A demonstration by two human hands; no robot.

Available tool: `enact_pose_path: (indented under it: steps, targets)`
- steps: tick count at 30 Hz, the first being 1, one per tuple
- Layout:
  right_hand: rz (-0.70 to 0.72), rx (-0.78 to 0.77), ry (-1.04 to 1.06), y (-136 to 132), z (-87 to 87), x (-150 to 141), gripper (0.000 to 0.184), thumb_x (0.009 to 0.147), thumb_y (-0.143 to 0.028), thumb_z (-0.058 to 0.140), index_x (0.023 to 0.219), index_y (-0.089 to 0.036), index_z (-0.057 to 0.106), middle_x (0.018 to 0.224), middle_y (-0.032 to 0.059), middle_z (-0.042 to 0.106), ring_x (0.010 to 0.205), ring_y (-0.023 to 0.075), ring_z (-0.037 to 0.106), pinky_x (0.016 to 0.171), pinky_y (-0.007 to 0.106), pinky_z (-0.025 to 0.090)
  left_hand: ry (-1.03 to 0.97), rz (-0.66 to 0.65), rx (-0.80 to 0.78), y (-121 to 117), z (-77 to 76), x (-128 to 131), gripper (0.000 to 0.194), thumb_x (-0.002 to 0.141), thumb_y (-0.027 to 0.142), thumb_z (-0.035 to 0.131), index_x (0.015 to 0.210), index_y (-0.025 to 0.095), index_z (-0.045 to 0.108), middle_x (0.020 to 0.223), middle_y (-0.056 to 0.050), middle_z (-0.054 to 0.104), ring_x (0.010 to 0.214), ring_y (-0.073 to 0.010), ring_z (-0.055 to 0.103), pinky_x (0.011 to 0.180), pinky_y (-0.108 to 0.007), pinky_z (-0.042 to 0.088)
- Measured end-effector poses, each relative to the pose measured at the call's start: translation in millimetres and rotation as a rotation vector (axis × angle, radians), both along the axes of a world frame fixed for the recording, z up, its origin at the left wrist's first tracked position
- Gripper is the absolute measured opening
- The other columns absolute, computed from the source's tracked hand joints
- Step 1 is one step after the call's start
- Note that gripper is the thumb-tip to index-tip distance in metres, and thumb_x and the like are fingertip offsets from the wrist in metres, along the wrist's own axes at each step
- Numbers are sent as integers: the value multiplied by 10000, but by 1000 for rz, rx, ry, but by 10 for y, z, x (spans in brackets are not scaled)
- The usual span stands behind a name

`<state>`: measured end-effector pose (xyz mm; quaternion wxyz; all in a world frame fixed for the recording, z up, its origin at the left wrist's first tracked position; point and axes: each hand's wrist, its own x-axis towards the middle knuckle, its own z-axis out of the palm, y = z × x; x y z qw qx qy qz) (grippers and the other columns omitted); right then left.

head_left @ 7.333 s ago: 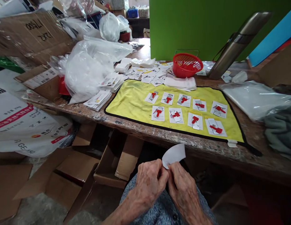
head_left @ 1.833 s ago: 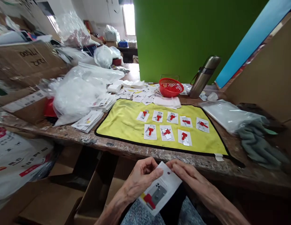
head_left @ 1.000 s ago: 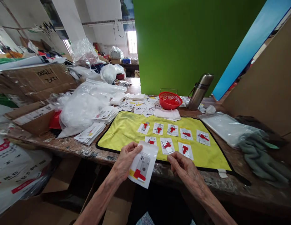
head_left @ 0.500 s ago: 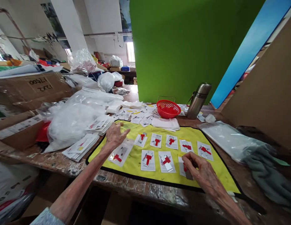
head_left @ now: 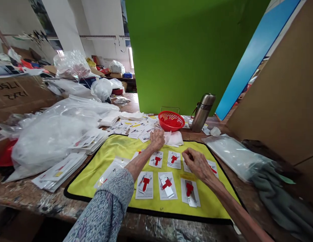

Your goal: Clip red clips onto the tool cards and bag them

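Observation:
My left hand [head_left: 157, 139] reaches across the mat to a pile of thin white bags [head_left: 175, 138] beside the red basket. Its fingers are bent together on the pile's left side, where the top layer is ruffled. My right hand [head_left: 196, 163] is pinched above the card [head_left: 186, 165] in the back row, mostly covering it; anything between the fingertips is hidden. Several printed cards lie in two rows, each with a red T-shaped piece, such as this card [head_left: 144, 185] and its neighbour [head_left: 167, 186]. Beside my left sleeve lies a clear bag [head_left: 111, 170], partly covered.
A yellow mat [head_left: 95, 174] with black edging lies on the worn table. Card stacks [head_left: 63, 169] and a large plastic bag [head_left: 55, 134] are at left. Behind stand a red basket [head_left: 171, 121] and a steel flask [head_left: 203, 112]. Plastic packaging [head_left: 229, 153] and grey cloth [head_left: 272, 191] lie at right.
My left hand has moved from above the mat's left side rightward to the white pile. My right hand has gone from the front-row card to one farther back. The view has shifted right.

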<state>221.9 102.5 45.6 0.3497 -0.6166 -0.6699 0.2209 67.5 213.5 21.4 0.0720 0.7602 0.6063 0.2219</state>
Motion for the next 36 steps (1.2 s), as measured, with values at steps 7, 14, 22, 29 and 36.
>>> enact_pose_path:
  steps: [7, 14, 22, 29, 36]
  targets:
    - [-91, 1, 203, 474, 26, -302, 330, 712, -462, 557, 870, -177, 505, 806, 64, 620, 672, 190, 619, 585, 291, 454, 97, -20, 166, -366, 332, -10, 184, 860, 184, 432, 942, 158, 595, 1028, -137, 616, 1040, -288, 496, 899, -422, 316]
    - [40, -103, 394, 249, 82, -352, 221, 771, -395, 456, 663, -204, 434, 601, 19, 600, 549, 174, 663, 471, 247, 492, -37, 13, 237, -802, 559, -136, 121, 815, 185, 510, 906, 172, 589, 1015, -123, 608, 1021, -277, 487, 897, -430, 329]
    - [266, -54, 304, -152, 319, -452, 339, 774, -497, 538, 631, -197, 472, 550, -13, 580, 469, 130, 608, 459, 234, 493, -822, -340, -212, -1090, 501, -340, 281, 790, 437, 544, 753, 158, 562, 690, -27, 640, 633, -138, 572, 592, -252, 436]
    - [459, -186, 277, -357, 419, -450, 361, 820, -508, 492, 639, -198, 455, 577, -23, 551, 492, 108, 563, 497, 226, 449, -987, -339, -413, -1346, 620, -477, 231, 754, 336, 521, 610, 157, 545, 542, -9, 593, 507, -103, 535, 539, -222, 395]
    - [193, 134, -170, -489, 241, -547, 124, 853, -274, 418, 785, -210, 499, 559, -20, 530, 514, 139, 504, 528, 246, 324, -526, -188, -73, -1539, 540, -399, 189, 744, 202, 475, 556, 192, 488, 515, 13, 550, 482, -111, 465, 530, -242, 328]
